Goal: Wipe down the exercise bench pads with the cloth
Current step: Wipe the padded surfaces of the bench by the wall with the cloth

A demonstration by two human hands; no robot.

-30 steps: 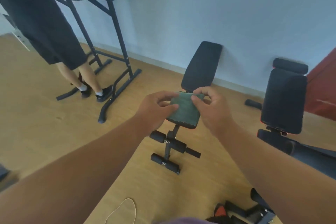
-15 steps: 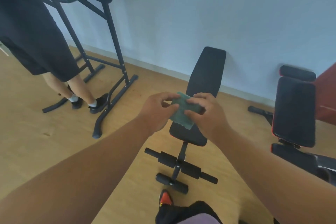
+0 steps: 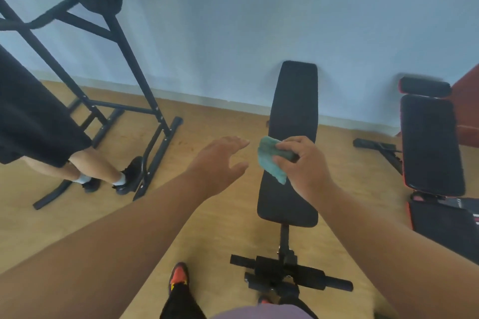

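Crumpled teal cloth (image 3: 272, 160) is pinched in our right hand (image 3: 303, 166), grip curled round it, above the long black padded exercise bench (image 3: 290, 163). Our left hand (image 3: 220, 160) hovers beside, fingers spread, holding nothing. No containers seen. Wooden floor (image 3: 220, 215), pale blue wall (image 3: 259, 21), black rack (image 3: 108, 59) left, second black bench (image 3: 430, 147) right. Bench long axis runs from us toward the wall.

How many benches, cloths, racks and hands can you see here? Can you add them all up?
Benches: 2 (middle bench, right bench)
Cloths: 1 (green cloth, held by the right hand)
Racks: 1 (black rack)
Hands: 2 (right hand, left hand)
Total: 6
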